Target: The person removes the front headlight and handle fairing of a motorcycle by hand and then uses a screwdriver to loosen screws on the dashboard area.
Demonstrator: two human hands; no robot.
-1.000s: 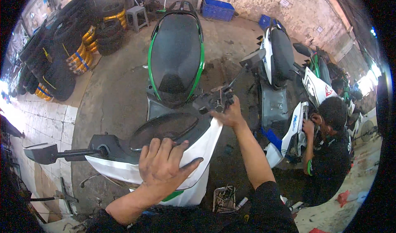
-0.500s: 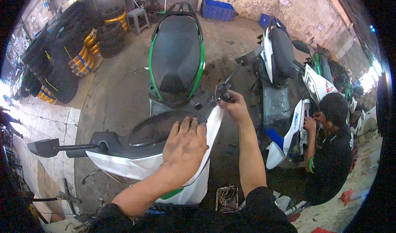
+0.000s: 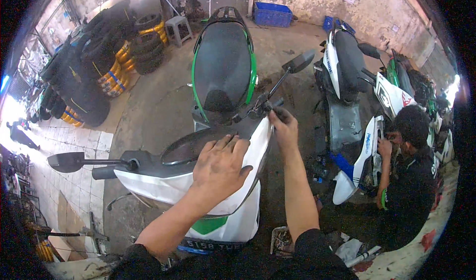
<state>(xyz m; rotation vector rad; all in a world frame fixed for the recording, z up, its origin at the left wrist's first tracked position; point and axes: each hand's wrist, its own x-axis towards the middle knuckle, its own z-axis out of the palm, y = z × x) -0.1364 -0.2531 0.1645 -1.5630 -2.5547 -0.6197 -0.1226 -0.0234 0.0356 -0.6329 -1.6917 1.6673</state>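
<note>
Jutting out left of the left grip, the near-level mirror leads us in. That left grip is released, fingers spread, palm down on the white front panel. Beneath it sits the scooter, nose toward the wearer, long axis running away past both grips to the seat. And the right grip! Fingers bent beside the dark handlebar controls; what they clasp, I can't tell. Beyond it, the second mirror angles up and right.
</note>
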